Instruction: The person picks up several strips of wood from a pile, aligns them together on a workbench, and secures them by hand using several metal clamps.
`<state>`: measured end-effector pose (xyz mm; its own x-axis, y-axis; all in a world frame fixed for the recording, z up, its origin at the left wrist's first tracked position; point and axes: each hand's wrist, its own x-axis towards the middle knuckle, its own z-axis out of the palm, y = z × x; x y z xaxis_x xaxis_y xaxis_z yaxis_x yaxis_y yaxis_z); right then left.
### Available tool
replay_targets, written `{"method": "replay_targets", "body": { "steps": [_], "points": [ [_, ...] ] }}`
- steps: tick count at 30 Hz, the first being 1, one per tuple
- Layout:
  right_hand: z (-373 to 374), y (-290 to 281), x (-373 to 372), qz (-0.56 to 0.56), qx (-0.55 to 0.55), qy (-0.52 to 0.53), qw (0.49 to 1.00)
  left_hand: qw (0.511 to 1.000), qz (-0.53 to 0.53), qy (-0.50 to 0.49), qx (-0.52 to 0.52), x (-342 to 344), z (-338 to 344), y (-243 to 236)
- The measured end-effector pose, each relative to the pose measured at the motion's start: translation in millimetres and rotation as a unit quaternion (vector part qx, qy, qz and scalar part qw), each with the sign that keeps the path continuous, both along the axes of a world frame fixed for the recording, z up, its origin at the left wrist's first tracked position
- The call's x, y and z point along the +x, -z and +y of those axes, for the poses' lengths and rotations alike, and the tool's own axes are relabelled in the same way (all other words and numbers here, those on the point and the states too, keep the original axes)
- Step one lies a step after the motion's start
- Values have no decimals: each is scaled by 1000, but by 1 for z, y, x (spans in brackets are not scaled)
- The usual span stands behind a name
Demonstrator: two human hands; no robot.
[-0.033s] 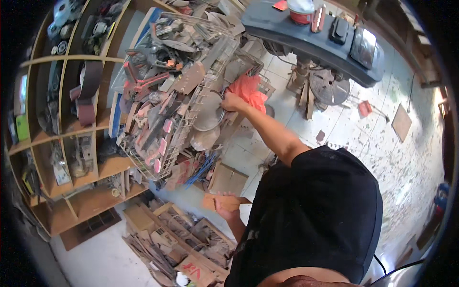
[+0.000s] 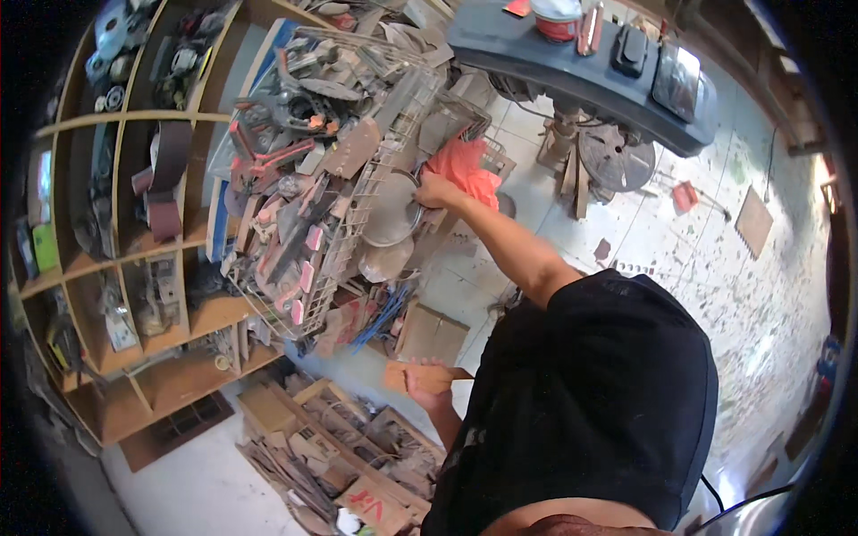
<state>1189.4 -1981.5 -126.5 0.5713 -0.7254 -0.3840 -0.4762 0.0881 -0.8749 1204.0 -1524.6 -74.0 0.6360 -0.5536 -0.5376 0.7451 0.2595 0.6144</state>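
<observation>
My left hand (image 2: 431, 386) is closed around a flat orange-brown block (image 2: 409, 378) that looks like wood, with a pointed end showing toward my shirt. Up ahead, my right arm reaches out and my right hand (image 2: 436, 190) is closed at the edge of a round, dusty, pan-like disc (image 2: 391, 213) with a raised rim. Its fingertips are partly hidden there, so the exact grip is hard to see. A crumpled red plastic bag (image 2: 466, 170) lies right beside that hand. Left of the disc stands a wire basket (image 2: 332, 268) heaped with dusty tools and scraps.
Wooden shelves (image 2: 134, 264) with compartments stand at the left. Low boxes of scraps (image 2: 353, 464) sit on the floor below. A dark machine housing (image 2: 572, 67) carries a tub and small items at top, above a round metal table (image 2: 617, 161). Cardboard (image 2: 431, 333) lies near my left hand.
The whole view has shifted slightly. Both hands stay at the same things, and no object has clearly moved.
</observation>
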Motion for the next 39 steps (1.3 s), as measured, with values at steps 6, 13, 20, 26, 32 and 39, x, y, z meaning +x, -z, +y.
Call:
{"method": "replay_targets", "body": {
  "steps": [6, 13, 20, 26, 32, 39],
  "points": [
    [26, 8, -33, -28, -3, 2, 1000, 989, -14, 24, 143, 17, -30, -29],
    [53, 1, -91, -112, 88, 12, 990, 981, -3, 64, 186, 36, -58, -39],
    [14, -15, -145, -83, 33, 159, 983, 971, 31, 92, 219, 29, -47, -30],
    [-40, -13, -173, 17, -79, 267, 960, 959, 7, 72, 273, 23, -35, -40],
    [-50, -30, -154, 19, -38, 195, 980, 957, 7, 49, 286, 14, -17, -48],
    [-36, 28, -79, 31, -166, 3, 986, 953, 18, 37, 299, 8, -25, -58]
  ]
}}
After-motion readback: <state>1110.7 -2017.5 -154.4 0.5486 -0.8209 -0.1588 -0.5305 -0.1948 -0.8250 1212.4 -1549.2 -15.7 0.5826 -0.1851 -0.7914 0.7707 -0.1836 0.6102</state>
